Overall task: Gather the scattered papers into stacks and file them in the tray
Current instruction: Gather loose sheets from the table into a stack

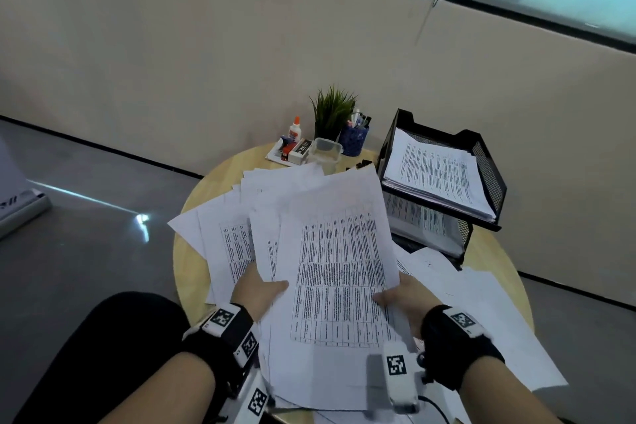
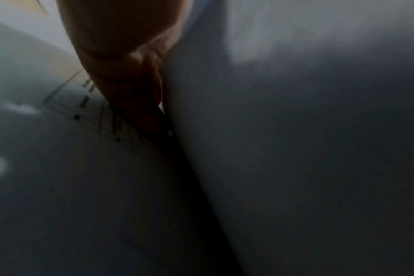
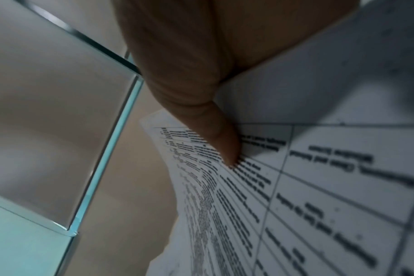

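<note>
The left hand (image 1: pixel 256 289) and the right hand (image 1: pixel 402 299) grip opposite edges of a loose stack of white printed sheets (image 1: pixel 339 272), held above the round pale wooden table (image 1: pixel 488 251). Only the right wrist view shows the thumb (image 3: pixel 215 130) pressing the print. The left wrist view is dark. Further back, the black mesh two-tier tray (image 1: pixel 488 165) holds filed sheets.

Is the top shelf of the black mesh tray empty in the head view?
No: the top shelf of the black mesh tray already holds a stack of printed papers.
</note>
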Available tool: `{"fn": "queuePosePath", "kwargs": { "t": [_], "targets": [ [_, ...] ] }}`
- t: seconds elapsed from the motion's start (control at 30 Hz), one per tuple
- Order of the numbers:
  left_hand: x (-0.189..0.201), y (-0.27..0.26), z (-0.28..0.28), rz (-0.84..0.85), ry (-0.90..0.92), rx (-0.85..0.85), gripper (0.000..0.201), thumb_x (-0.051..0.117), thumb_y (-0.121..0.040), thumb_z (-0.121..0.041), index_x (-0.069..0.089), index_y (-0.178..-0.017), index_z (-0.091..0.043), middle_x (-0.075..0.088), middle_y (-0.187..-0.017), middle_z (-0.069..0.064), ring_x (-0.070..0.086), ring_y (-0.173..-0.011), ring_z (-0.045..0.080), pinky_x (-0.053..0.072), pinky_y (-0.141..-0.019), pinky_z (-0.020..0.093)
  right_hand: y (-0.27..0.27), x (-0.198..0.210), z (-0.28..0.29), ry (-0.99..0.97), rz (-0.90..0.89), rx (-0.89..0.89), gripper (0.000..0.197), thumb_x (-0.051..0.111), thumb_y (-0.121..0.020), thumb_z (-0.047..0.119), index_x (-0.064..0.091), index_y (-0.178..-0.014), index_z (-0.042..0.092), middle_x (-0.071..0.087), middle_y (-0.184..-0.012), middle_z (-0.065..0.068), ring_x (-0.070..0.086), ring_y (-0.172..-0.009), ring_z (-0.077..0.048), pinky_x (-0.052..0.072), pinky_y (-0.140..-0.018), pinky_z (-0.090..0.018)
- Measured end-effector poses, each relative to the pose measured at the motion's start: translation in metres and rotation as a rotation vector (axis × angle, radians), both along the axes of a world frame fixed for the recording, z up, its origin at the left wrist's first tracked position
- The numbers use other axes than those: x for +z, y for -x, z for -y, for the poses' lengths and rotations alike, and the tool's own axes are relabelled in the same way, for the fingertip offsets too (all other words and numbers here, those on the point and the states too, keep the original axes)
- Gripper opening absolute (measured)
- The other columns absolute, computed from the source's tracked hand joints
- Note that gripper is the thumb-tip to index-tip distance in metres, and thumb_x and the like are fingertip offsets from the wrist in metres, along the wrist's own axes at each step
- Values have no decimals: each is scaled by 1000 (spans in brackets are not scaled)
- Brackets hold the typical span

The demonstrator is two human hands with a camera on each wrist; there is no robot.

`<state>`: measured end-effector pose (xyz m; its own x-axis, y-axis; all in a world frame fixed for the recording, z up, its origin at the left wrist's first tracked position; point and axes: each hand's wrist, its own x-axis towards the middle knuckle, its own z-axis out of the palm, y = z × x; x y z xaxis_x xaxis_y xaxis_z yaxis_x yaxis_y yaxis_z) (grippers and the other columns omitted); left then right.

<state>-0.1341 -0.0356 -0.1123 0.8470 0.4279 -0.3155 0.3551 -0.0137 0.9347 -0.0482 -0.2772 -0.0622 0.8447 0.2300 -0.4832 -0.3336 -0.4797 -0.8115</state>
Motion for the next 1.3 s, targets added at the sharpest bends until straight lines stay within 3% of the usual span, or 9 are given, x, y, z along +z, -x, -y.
{"fn": "queuePosePath", "kwargs": {
  "t": [0.17,0.33,0.43,0.6,0.67,0.8,0.97,1.07,1.3],
  "targets": [
    [13,2,-3,57,111,31,20,70,-83,-12,55,-94,-8,65,-92,2,61,-97,22,47,-88,29,11,19,23,-211,37,-104,18,60,-82,-13,54,-98,-6,54,-64,-11,50,-54,-20,46,-48,-27],
    [38,-5,0,92,421,-84,39,73,-78,-5,62,-115,1,69,-109,18,67,-97,29,49,-95,47,22,28,45,-454,60,-123,87,93,-42,17,50,-110,-16,55,-89,-27,52,-80,-36,44,-77,-47],
    [64,-11,10,179,403,-159,36,66,-77,8,62,-112,1,68,-111,19,66,-96,30,49,-93,46,30,41,52,-467,148,-113,23,69,-70,-12,55,-89,-10,57,-68,-20,56,-56,-25,49,-53,-30],
    [115,-24,27,399,336,-156,31,66,-77,8,64,-106,-1,71,-99,12,67,-90,28,51,-90,45,28,68,56,-473,361,-200,12,68,-74,-16,61,-80,-8,70,-73,-20,63,-65,-38,58,-56,-39],
    [132,-25,31,483,302,-170,33,70,-75,2,65,-107,-1,72,-98,9,68,-92,27,53,-89,43,28,82,55,-528,424,-207,31,79,-67,-2,60,-89,-14,69,-94,-29,64,-78,-50,57,-70,-56],
    [148,-28,31,542,246,-197,66,89,-52,-20,65,-111,-3,73,-102,9,69,-97,24,54,-87,41,34,105,55,-624,527,-138,24,76,-69,-5,67,-83,12,75,-81,-3,72,-76,-17,55,-72,-34],
    [141,-30,40,511,217,-255,89,93,-32,-40,66,-110,-7,73,-102,5,68,-101,23,50,-94,43,34,97,59,-687,504,-139,58,89,-51,18,68,-105,14,73,-106,-7,69,-99,-23,51,-92,-43],
    [140,-32,49,528,229,-237,90,93,-27,-46,68,-106,-10,74,-100,5,69,-99,22,49,-96,47,37,95,56,-690,511,-143,80,96,-34,36,69,-105,11,72,-106,-13,68,-100,-30,50,-92,-48],
    [159,-44,50,618,179,-149,83,90,-24,-57,71,-93,-16,75,-92,1,71,-92,19,54,-85,36,31,106,60,-675,627,-213,82,94,-33,44,71,-103,9,74,-102,-11,69,-97,-29,53,-86,-45]
  ]
}}
